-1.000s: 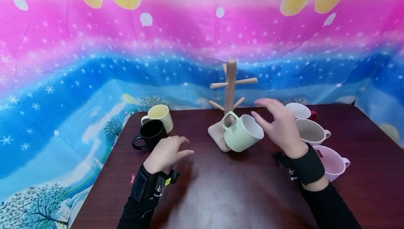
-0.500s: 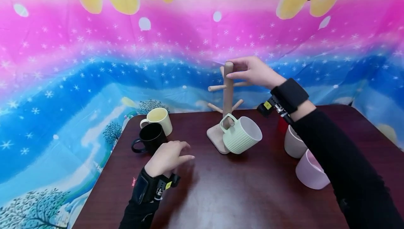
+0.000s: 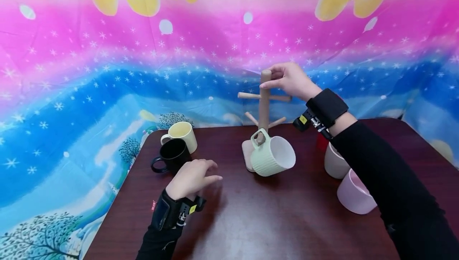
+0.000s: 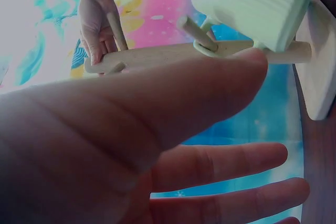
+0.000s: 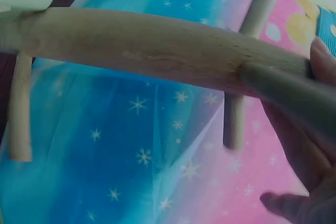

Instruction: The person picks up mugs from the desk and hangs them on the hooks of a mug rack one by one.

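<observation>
A wooden mug tree (image 3: pixel 263 110) stands near the back of the table, its pegs sticking out at two heights. From a low front peg hangs a pale green ribbed mug (image 3: pixel 267 160) by its handle, tilted with its mouth to the right. My right hand (image 3: pixel 292 81) pinches the top of the post between thumb and fingers; the right wrist view shows the post (image 5: pixel 157 51) running up to it. My left hand (image 3: pixel 191 178) holds nothing, fingers loosely extended, in front of a black mug (image 3: pixel 174 155). The left wrist view shows its thumb (image 4: pixel 226 85) and fingers apart.
Behind the black mug is a cream-yellow mug (image 3: pixel 184 135). On the right, a pink mug (image 3: pixel 355 196), a greyish mug (image 3: pixel 335 164) and a red one (image 3: pixel 322 142) are partly covered by my right sleeve. A patterned cloth (image 3: pixel 215 45) hangs behind the table (image 3: pixel 247 220).
My right hand has risen from beside the green mug and grasped the post's top. The mug tree has turned, its base and pegs now facing differently, with the mug swinging along. My left hand stays put.
</observation>
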Motion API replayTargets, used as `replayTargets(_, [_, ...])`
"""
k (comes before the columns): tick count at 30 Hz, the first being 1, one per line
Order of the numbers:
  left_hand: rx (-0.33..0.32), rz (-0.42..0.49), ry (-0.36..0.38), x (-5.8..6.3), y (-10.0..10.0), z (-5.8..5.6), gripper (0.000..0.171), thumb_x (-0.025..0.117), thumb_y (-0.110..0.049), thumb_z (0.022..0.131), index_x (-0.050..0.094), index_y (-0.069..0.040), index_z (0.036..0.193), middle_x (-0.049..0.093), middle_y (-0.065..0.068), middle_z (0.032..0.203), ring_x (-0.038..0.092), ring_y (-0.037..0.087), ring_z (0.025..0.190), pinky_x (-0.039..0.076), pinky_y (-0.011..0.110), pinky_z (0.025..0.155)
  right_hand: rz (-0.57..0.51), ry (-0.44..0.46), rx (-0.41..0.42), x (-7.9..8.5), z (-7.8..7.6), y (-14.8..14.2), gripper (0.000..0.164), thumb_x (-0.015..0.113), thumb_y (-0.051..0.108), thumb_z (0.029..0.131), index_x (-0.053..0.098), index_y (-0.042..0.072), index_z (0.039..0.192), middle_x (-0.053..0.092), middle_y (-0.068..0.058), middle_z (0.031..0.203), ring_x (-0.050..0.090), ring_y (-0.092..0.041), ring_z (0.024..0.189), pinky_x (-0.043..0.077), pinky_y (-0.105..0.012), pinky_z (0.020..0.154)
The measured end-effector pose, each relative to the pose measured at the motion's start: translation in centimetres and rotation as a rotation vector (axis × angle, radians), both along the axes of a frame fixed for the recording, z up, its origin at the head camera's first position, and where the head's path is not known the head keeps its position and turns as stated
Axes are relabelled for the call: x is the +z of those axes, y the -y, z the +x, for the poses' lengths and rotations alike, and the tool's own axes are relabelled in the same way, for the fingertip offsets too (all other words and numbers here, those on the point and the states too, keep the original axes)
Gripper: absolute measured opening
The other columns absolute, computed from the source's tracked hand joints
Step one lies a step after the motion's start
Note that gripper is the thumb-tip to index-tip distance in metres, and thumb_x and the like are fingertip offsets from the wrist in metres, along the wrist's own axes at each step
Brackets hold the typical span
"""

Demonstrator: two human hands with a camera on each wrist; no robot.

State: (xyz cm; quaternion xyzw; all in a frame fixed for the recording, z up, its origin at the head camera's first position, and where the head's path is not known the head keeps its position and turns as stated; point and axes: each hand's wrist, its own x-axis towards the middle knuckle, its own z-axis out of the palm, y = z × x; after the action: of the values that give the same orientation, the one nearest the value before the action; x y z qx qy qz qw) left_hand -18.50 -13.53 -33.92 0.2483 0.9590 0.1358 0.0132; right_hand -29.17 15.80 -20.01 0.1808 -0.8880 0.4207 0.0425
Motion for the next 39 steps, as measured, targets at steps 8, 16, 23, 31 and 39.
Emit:
replayTargets(8, [0.000, 0.001, 0.023, 0.0, 0.0, 0.0, 0.035, 0.065, -0.035, 0.084, 0.065, -0.011, 0.108, 0.067, 0.000, 0.091, 0.062, 0.014, 0.082, 0.049, 0.030, 0.071, 0.084, -0.197, -0.214, -0.3, 1.3, 0.6, 0.036, 0.074, 0.029, 0.077, 0.061, 0.000, 0.094, 0.067, -0.020, 0.095, 0.060, -0.026, 0.088, 0.046, -0.031, 0.068])
replayTargets(16, [0.013, -0.006, 0.030, 0.0, -0.1, 0.1, 0.034, 0.066, -0.035, 0.083, 0.065, -0.010, 0.107, 0.068, 0.002, 0.092, 0.063, 0.014, 0.083, 0.049, 0.031, 0.071, 0.126, -0.366, -0.325, -0.6, 1.4, 1.5, 0.038, 0.077, 0.034, 0.072, 0.054, 0.003, 0.071, 0.064, -0.018, 0.075, 0.055, -0.027, 0.068, 0.037, -0.030, 0.056])
replayTargets(23, [0.007, -0.006, 0.043, 0.0, 0.0, 0.1, 0.034, 0.066, -0.034, 0.083, 0.065, -0.010, 0.107, 0.068, 0.004, 0.096, 0.063, 0.016, 0.086, 0.050, 0.034, 0.073, 0.127, -0.419, -0.391, -1.0, 2.0, 3.0, 0.044, 0.073, 0.035, 0.075, 0.043, 0.007, 0.061, 0.047, -0.007, 0.057, 0.045, -0.024, 0.059, 0.033, -0.033, 0.062])
replayTargets(31, [-0.005, -0.007, 0.039, 0.0, -0.2, 0.1, 0.034, 0.066, -0.034, 0.083, 0.065, -0.010, 0.107, 0.068, 0.004, 0.095, 0.064, 0.018, 0.085, 0.050, 0.034, 0.072, 0.082, -0.390, -0.429, -1.2, 2.4, 3.9, 0.040, 0.073, 0.034, 0.074, 0.044, 0.008, 0.066, 0.050, -0.008, 0.062, 0.049, -0.026, 0.065, 0.036, -0.038, 0.073])
replayTargets(39, [-0.011, -0.007, 0.044, -0.1, -0.2, 0.1, 0.033, 0.066, -0.034, 0.083, 0.065, -0.010, 0.106, 0.068, 0.004, 0.097, 0.063, 0.018, 0.086, 0.050, 0.035, 0.073, 0.108, -0.400, -0.371, -1.3, 3.6, 3.5, 0.053, 0.072, 0.042, 0.076, 0.053, 0.002, 0.105, 0.066, -0.018, 0.092, 0.061, -0.030, 0.087, 0.031, -0.047, 0.099])
